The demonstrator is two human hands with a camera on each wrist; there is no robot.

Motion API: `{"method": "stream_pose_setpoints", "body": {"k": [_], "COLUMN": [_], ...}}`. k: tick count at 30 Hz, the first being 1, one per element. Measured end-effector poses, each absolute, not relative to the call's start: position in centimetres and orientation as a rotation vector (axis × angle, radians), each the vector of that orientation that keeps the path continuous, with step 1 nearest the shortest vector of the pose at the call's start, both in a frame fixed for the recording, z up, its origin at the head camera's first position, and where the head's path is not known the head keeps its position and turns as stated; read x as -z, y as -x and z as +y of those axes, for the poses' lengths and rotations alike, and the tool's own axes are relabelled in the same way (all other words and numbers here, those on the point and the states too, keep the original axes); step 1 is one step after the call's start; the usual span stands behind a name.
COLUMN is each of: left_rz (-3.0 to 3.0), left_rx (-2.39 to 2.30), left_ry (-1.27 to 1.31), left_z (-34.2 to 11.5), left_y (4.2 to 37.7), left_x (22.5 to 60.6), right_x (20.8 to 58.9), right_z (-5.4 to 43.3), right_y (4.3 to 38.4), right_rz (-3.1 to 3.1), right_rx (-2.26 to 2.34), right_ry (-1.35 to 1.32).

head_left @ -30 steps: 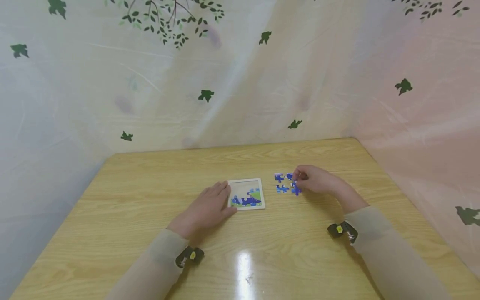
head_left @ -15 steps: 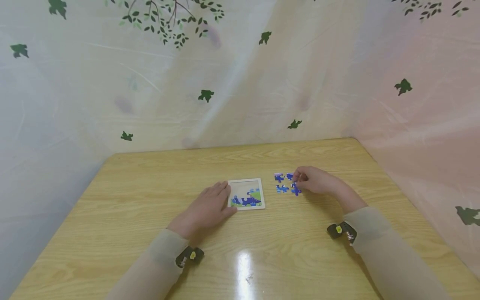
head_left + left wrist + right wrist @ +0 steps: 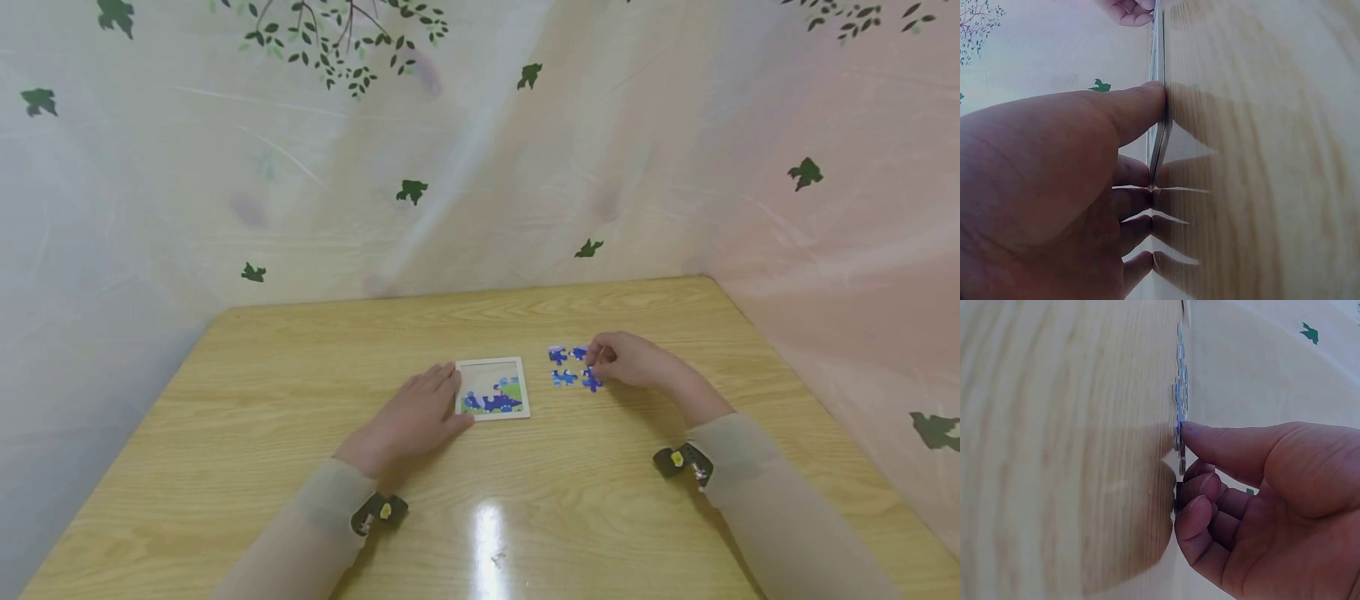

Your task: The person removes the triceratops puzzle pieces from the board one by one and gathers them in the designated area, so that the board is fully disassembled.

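A small square puzzle board [image 3: 525, 392] with a pale rim lies flat, its lower part filled with blue and green dinosaur pieces. Along its left rim rests my left hand [image 3: 416, 412], fingers extended and the thumb at the near corner; the left wrist view shows the thumb [image 3: 1141, 103] touching the board's edge. To the right, several loose blue puzzle pieces [image 3: 564, 378] lie on the table. My right hand [image 3: 633, 360] is at the rightmost puzzle piece [image 3: 592, 382], thumb and index finger on it, other fingers curled. Part of that piece is hidden behind the fingers.
The wooden table [image 3: 300, 358] reaches back to a pale curtain [image 3: 480, 167] printed with leaves, which also hangs along both sides. Each forearm wears a dark wrist-camera band [image 3: 378, 511].
Almost nothing differs. My right hand has shifted only very slightly at the rightmost puzzle piece. The left hand and the puzzle board have stayed in place.
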State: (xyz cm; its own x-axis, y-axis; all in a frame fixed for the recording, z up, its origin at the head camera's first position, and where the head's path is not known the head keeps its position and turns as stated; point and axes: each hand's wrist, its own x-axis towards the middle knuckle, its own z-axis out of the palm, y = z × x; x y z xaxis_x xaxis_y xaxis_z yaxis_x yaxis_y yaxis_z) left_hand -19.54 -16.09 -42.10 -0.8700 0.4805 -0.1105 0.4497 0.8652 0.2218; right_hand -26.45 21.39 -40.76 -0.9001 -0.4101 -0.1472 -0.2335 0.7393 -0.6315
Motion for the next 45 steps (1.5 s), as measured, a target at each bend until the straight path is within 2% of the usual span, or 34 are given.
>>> {"method": "stream_pose_setpoints", "body": {"k": [7,14,21,34,45], "left_rz": [2.872,2.871,2.876,2.872,2.873], "left_rx": [-0.29,-0.282,-0.29,-0.291,-0.294], "left_ry": [-0.731,-0.731,-0.74,-0.748,-0.731], "left_z": [-16.2,-16.2,-16.2,-16.1,-16.0], "left_y": [19.5,19.5,19.5,19.5,19.6], "left_x": [42.0,41.9,41.9,41.9,41.9], "right_x": [40.5,39.6,38.4,37.4,38.4], "right_z": [21.4,21.9,21.4,15.6,11.4], "right_y": [26.5,26.7,26.6,26.3,26.2], "right_rz": [2.704,2.784,2.83,2.808,2.668], "right_rx": [0.932,0.942,1.075,1.075,1.023], "right_ry": [0.484,0.356,0.372,0.533,0.674]}}
